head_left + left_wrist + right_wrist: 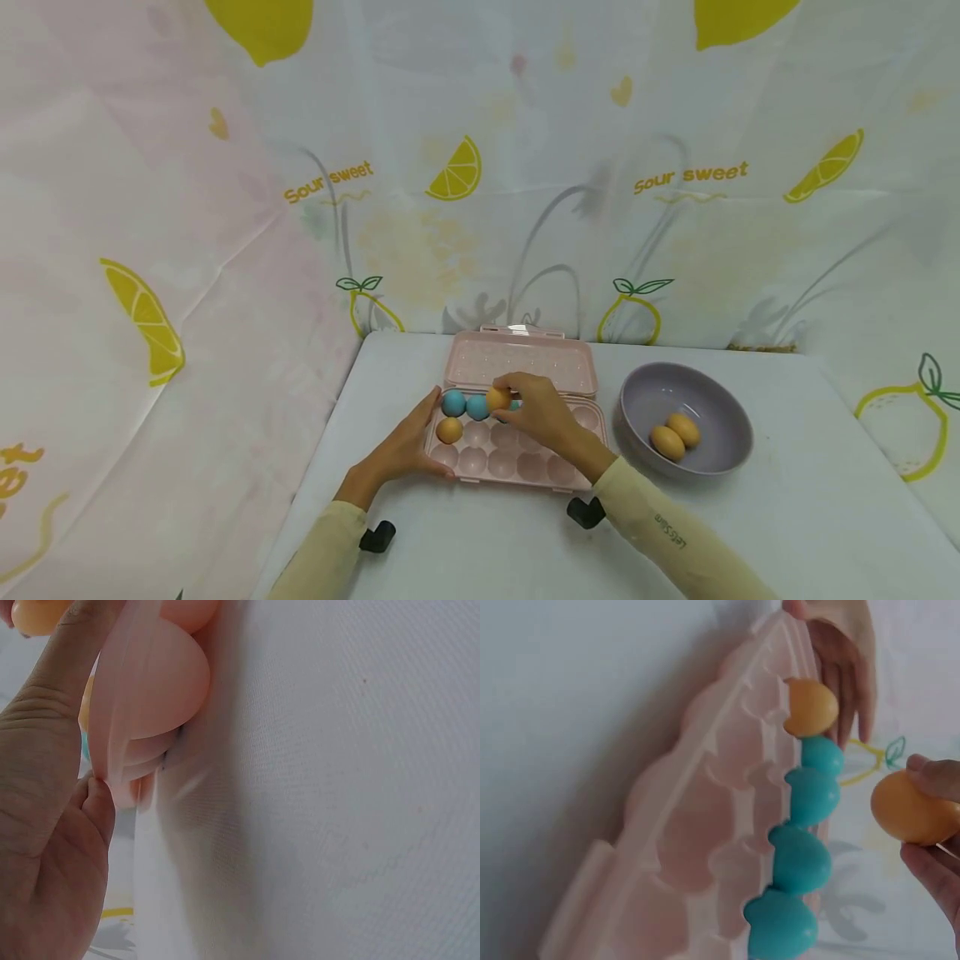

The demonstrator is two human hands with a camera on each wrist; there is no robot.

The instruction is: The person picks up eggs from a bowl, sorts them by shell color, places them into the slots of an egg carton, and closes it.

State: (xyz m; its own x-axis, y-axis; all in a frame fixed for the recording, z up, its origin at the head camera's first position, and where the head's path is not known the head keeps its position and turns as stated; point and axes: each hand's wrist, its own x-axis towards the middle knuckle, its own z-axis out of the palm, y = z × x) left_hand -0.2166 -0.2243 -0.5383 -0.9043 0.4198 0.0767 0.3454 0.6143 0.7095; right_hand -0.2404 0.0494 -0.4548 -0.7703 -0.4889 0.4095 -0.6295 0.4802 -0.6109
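A pink egg box lies open on the table, its lid folded back. My left hand spans the box's left end, holding it between thumb and fingers. Between thumb and fingertips, my right hand pinches a brown egg above the back row. Several blue eggs sit in that row, partly hidden by the right hand in the head view. Another brown egg rests in the leftmost cup of the middle row. In the left wrist view the box's rounded cups show from the side.
A grey-purple bowl stands right of the box with two brown eggs inside. The white table meets a lemon-printed cloth at the back and left.
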